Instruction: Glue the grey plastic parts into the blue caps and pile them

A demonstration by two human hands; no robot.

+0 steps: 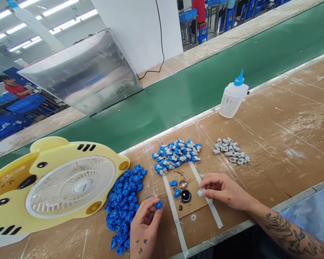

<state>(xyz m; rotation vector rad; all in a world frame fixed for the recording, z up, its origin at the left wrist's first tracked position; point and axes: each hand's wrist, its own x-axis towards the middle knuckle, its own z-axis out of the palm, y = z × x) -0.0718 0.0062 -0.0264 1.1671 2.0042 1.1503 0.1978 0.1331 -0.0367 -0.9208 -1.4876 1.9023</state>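
Observation:
My left hand point(147, 225) is closed in a pinch on a small blue plastic part point(159, 205), just right of a large pile of blue parts point(124, 205). Between thumb and fingertips, my right hand point(225, 189) grips a small grey plastic part point(201, 192). Between the hands a taped-down cardboard piece point(190, 212) bears a small round dish of dark liquid point(185, 196). Two loose blue parts point(176, 193) lie left of the dish. Behind it is a heap of joined blue-and-grey parts point(176, 154). A smaller pile of grey parts point(232, 151) sits farther right.
A yellow animal-faced fan point(97, 154) stands at the left. A white squeeze bottle with a blue nozzle point(233, 97) stands at the back right, beside the green conveyor belt point(178, 97). A metal panel point(83, 72) rises beyond the belt. People sit or stand in the background.

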